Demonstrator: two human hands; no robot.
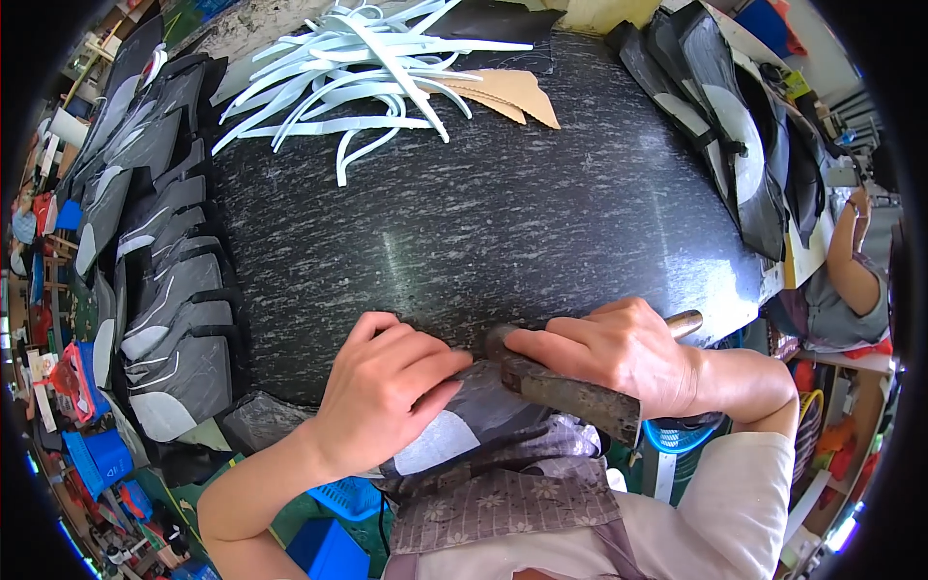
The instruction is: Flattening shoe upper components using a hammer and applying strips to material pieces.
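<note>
My right hand (628,353) is wrapped around a hammer (570,391). Its worn, dark metal head points toward me, and the wooden handle end sticks out to the right of the fist. Under the hammer, at the table's near edge, lies a black leather-like piece (440,440) with a light grey rounded patch. My left hand (387,387) is on this piece, its fingers bent and close together, with thumb and forefinger at the piece's far edge. Hand and hammer cover part of the piece, so its full outline is hidden.
Overlapping black and grey pieces (179,319) line the table's left side; another stack (725,126) lies at the far right. Pale blue strips (358,77) heap at the back beside tan zigzag-edged pieces (512,92). A co-worker (851,280) is at the right. Blue bins (329,551) stand below.
</note>
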